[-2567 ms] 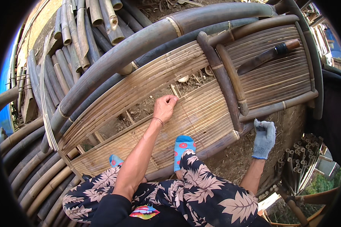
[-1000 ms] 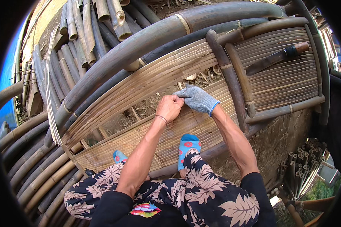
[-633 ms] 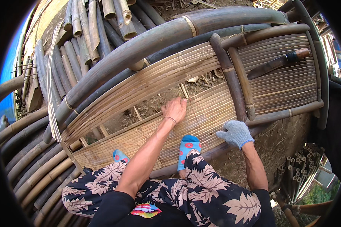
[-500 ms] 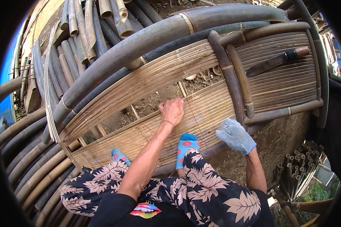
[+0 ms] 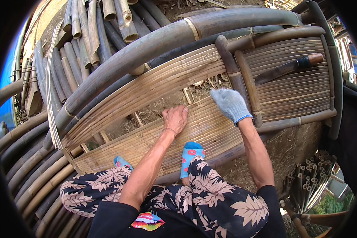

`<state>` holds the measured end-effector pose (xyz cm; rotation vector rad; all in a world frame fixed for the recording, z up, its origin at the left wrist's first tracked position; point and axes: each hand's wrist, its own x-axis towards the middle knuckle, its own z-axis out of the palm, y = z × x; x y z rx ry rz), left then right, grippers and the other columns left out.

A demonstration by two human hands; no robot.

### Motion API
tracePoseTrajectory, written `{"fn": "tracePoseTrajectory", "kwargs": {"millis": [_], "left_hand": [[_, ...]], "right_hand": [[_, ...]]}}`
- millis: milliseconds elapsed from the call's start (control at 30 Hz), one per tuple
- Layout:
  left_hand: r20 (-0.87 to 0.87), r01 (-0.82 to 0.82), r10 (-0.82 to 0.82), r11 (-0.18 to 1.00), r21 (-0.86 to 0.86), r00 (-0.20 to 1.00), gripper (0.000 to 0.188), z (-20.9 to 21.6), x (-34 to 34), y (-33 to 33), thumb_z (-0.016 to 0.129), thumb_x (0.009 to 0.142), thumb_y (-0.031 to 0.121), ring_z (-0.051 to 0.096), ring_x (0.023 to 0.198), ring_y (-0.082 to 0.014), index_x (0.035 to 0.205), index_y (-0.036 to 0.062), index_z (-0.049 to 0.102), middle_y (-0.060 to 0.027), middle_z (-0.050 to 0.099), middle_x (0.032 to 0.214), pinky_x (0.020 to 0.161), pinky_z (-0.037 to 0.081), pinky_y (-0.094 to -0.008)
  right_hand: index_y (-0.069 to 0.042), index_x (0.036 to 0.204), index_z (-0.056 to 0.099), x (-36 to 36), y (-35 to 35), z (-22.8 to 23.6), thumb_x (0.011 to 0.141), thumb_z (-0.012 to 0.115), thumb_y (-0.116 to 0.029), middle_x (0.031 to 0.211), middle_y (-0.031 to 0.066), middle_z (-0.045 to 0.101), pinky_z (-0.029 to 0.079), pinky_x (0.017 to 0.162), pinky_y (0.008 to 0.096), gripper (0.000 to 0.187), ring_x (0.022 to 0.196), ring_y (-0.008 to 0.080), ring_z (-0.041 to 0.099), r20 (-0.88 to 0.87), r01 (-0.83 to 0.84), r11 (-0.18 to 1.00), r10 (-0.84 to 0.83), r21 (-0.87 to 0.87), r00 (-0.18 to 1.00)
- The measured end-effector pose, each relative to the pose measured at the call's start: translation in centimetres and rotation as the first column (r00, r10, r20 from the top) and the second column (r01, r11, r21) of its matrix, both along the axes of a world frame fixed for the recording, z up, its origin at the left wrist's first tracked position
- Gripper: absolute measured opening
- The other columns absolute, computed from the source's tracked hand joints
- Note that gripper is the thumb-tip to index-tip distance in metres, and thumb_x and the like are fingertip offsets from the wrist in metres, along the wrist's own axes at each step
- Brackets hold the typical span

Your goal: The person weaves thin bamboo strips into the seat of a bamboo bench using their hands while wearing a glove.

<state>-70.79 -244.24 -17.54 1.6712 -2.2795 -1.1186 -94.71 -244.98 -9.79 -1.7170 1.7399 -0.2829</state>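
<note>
My bare left hand (image 5: 175,119) is closed over the inner edge of the near bamboo slats (image 5: 210,127), its fingers curled toward the gap. A thin band circles that wrist. On my right hand (image 5: 231,105) is a pale grey knitted glove with a blue cuff. Its fingers are bent together at the same slat edge, close to the dark bamboo crossbar (image 5: 237,79); whatever they grip is hidden. Across the gap runs a far band of bamboo slats (image 5: 146,85). My feet, in blue patterned socks (image 5: 192,156), rest on the near slats.
A large knife (image 5: 285,69) with a wooden handle lies on the slatted end panel at right. A thick curved bamboo rail (image 5: 158,39) spans the far side. Bamboo poles (image 5: 73,59) are piled at the upper left, and thin cut bamboo pieces (image 5: 311,174) stand bundled at lower right.
My gloved right hand has moved up and left, from beside the frame's near edge onto the slats by the gap. My left hand stays at the slat edge.
</note>
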Motion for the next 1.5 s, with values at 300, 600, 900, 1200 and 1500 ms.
{"fn": "tracePoseTrajectory", "kwargs": {"millis": [300, 600, 900, 1200, 1500], "left_hand": [[-0.037, 0.027, -0.027, 1.000, -0.008, 0.999, 0.028, -0.1, -0.2, -0.1, 0.047, 0.100, 0.030, 0.060, 0.097, -0.0325, 0.110, 0.0114, 0.065, -0.0129, 0.067, 0.095, 0.097, 0.031, -0.0496], [-0.147, 0.007, -0.006, 1.000, 0.009, 0.989, 0.026, 0.2, 1.6, -1.2, 0.052, 0.096, 0.019, 0.059, 0.104, -0.0344, 0.118, 0.0079, 0.062, -0.0165, 0.065, 0.110, 0.097, 0.039, -0.0486], [0.156, 0.736, -0.724, 0.629, -0.249, 0.672, 0.023, 6.2, 13.4, -0.9, 0.061, 0.079, 0.011, 0.054, 0.107, -0.0241, 0.102, 0.0124, 0.062, -0.0049, 0.058, 0.113, 0.096, 0.045, -0.0378], [0.262, 0.778, -0.799, 0.357, -0.517, 0.541, 0.009, 2.7, 16.1, 0.1, 0.059, 0.080, 0.020, 0.053, 0.098, -0.0200, 0.085, 0.0132, 0.060, -0.0026, 0.053, 0.095, 0.091, 0.044, -0.0359], [-0.344, 0.413, -0.504, 0.858, -0.306, 0.792, 0.022, 3.1, 16.2, -0.2, 0.063, 0.084, 0.010, 0.057, 0.089, -0.0324, 0.103, 0.0053, 0.053, -0.0138, 0.059, 0.090, 0.081, 0.047, -0.0429]], "right_hand": [[-0.005, 0.099, 0.060, 9.2, 7.7, -1.6, 0.085, 0.057, -0.014, 0.081, 0.0161, 0.066, 0.054, 0.062, 0.0458, 0.017, 0.074, 0.0342, 0.067, 0.008, -0.315, 0.946, 0.316, -0.077, 0.949], [-0.006, 0.098, 0.059, 0.1, 8.6, -3.5, 0.085, 0.055, -0.012, 0.084, 0.0155, 0.065, 0.053, 0.070, 0.0457, 0.015, 0.084, 0.0350, 0.065, -0.187, -0.505, 0.862, 0.490, -0.040, 0.851], [-0.001, 0.110, 0.065, -3.9, 11.8, -0.4, 0.093, 0.057, -0.028, 0.098, 0.0193, 0.067, 0.049, 0.092, 0.0420, 0.034, 0.101, 0.0336, 0.063, -0.078, 0.379, 0.900, -0.371, 0.217, 0.925], [-0.006, 0.118, 0.060, 2.3, 13.8, 4.4, 0.085, 0.068, -0.020, 0.124, 0.0174, 0.057, 0.043, 0.100, 0.0443, 0.037, 0.119, 0.0346, 0.053, -0.552, 0.212, 0.918, -0.373, -0.334, 0.746], [-0.007, 0.129, 0.056, 22.4, 7.2, 0.2, 0.085, 0.066, -0.036, 0.109, 0.0187, 0.067, 0.051, 0.089, 0.0454, 0.053, 0.102, 0.0366, 0.064, 0.084, 0.029, 0.957, -0.055, 0.289, 0.995]]}}
